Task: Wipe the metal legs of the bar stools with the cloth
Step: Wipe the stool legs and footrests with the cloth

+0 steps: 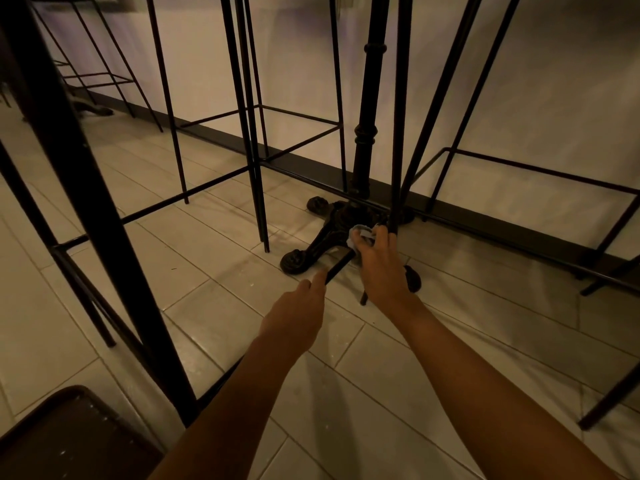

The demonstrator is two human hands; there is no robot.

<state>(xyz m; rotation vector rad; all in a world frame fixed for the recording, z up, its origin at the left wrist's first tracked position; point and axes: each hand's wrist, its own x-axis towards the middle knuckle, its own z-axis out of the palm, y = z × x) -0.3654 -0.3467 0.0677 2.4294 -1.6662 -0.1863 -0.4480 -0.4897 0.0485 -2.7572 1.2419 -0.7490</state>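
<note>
At floor level by the wall, a person's two bare arms reach in among the thin black metal legs of at least four bar stools; the frame cuts off others at its sides. The left hand is curled round the near end of one low bar, pinching it between thumb and fingers. The right hand grips the single pale cloth, bunched round the far end of that bar, with its fingertips touching one upright stool leg. Just behind the cloth stands one ornate dark table base, its pedestal rising out of view. Stool legs and rungs crowd the left side and the strip along the dark skirting board at the far edge of the tiled floor. The near floor, between and to the right of the arms, lies open. One brown rounded surface fills the near left corner.
</note>
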